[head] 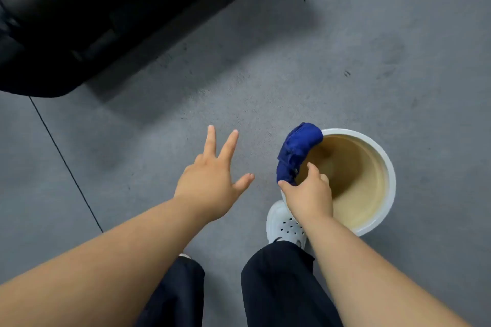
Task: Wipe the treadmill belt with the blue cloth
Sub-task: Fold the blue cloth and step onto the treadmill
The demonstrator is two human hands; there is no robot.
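Observation:
A blue cloth (295, 152) hangs draped over the left rim of a white bucket (382, 159) with a tan inside. My right hand (309, 194) is at the bucket's near-left rim and pinches the cloth's lower end between thumb and fingers. My left hand (212, 180) hovers over the grey floor to the left of the bucket, fingers spread and straight, holding nothing. The black treadmill (111, 16) lies at the upper left, blurred and dark; its belt is hard to make out.
The grey floor (345, 48) stretches between the treadmill and the bucket. A dark seam line (63, 162) runs across it at the left. My white perforated shoe (285, 223) stands against the bucket's near side, with dark trouser legs (279, 287) below.

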